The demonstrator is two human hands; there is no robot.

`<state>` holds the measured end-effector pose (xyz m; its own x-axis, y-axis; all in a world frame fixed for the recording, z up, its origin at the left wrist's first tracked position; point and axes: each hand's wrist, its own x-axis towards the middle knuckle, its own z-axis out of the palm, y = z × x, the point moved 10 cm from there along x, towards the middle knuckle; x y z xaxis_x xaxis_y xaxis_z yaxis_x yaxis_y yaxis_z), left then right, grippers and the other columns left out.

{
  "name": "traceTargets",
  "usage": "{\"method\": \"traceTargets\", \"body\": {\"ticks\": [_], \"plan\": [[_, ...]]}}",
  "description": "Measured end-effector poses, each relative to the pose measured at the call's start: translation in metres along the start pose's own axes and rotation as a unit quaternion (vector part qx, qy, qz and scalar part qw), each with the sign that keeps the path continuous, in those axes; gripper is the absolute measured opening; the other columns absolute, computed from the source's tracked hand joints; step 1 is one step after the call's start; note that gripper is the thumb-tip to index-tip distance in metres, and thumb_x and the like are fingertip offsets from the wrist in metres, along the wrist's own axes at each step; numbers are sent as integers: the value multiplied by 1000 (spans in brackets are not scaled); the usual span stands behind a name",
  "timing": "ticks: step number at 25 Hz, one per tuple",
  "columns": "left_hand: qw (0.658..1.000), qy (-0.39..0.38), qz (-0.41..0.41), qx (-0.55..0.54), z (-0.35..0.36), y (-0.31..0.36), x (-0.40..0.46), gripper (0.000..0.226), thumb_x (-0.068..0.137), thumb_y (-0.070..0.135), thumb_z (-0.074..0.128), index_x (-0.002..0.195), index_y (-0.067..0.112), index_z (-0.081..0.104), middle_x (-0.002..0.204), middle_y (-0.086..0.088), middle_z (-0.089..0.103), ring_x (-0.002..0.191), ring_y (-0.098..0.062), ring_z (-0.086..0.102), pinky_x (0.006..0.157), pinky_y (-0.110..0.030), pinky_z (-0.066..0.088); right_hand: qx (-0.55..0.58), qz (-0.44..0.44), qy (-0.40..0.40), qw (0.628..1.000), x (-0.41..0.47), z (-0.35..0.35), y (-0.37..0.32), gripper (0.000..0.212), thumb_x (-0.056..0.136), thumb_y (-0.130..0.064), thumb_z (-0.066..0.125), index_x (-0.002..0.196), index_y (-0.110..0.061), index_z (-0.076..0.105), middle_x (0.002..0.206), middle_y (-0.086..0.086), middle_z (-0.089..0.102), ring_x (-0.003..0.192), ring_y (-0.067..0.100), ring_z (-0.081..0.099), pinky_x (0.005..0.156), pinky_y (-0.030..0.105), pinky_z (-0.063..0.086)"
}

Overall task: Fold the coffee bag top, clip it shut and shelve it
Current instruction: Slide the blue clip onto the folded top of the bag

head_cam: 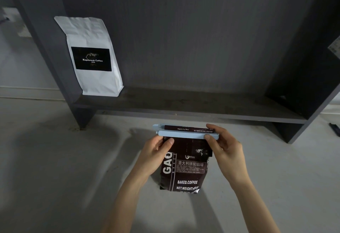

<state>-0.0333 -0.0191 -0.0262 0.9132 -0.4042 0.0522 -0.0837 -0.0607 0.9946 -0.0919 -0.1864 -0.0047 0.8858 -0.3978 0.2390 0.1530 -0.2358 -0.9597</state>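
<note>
Dark brown coffee bag [185, 168] upright on pale surface [55, 159], held between both hands, folded top caught in light-blue clip [185, 134]. Left hand [156, 151] closed on bag's upper left corner, thumb pressed just under clip. Right hand [224, 146] pinched on clip's right end, thumb in front, fingers behind. Beyond the hands, grey shelf [184, 105], and up to the left of left hand, white coffee bag [92, 55] leaning at shelf's end.

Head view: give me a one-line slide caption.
Both hands, left and right, press a pale blue clip across the dark coffee bag before the shelf holding a white bag.
</note>
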Motion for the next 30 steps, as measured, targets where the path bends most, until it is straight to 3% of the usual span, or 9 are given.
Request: {"method": "traceTargets", "body": {"ticks": [3,7,10,13,19,23,27,30], "plan": [[1000,-2,-1,2,0,0,0,22,87,14,50,90,36,55,94,22,59,78,24,55,66,4,41,15,1,1,1000,0,-2,0,30,82,-11,58,87,-41,59,82,3,68,78,18,65,68,17,54],[1000,-7,-7,-5,1,-2,-1,21,87,16,50,95,35,56,94,24,60,83,22,56,67,2,42,7,-3,5,1000,0,-1,0,30,82,-12,58,85,-41,58,81,2,67,79,20,65,67,19,55],[999,4,-17,-51,-4,-7,-1,20,84,21,56,96,37,57,104,18,64,105,3,57,85,-15,45,4,-7,5,1000,0,-2,-2,30,82,-11,58,84,-40,57,80,-1,66,78,18,63,60,12,52],[995,16,-2,-102,-9,-7,1,31,78,34,57,109,32,58,111,6,67,111,-9,57,99,-30,40,2,-6,5,1000,0,-2,-2,29,82,-11,58,84,-40,57,80,-2,66,73,12,63,60,11,51],[995,48,30,-83,-13,1,0,18,80,44,54,92,33,62,91,21,71,96,-1,63,88,-27,43,-1,-9,10,1000,0,-2,-1,29,82,-12,58,84,-41,57,76,-4,66,72,14,63,59,10,50],[994,72,30,-82,-16,0,-2,28,71,47,51,91,30,61,87,19,72,91,2,64,82,-23,44,4,-10,8,1000,-1,-2,-1,28,82,-12,58,84,-40,57,80,0,67,74,16,64,60,11,51],[991,98,29,-89,-18,-2,-1,15,79,36,54,87,28,63,79,17,73,84,0,66,78,-21,48,1,-13,12,1000,0,-3,-1,28,82,-11,58,85,-39,58,80,-1,67,75,17,63,59,9,49],[988,112,23,-105,-20,-5,-1,10,81,28,56,83,30,65,73,20,73,78,1,67,73,-12,51,-2,-15,12,1000,0,-4,-1,27,82,-12,57,85,-39,57,80,1,66,78,22,63,62,15,52]]}}
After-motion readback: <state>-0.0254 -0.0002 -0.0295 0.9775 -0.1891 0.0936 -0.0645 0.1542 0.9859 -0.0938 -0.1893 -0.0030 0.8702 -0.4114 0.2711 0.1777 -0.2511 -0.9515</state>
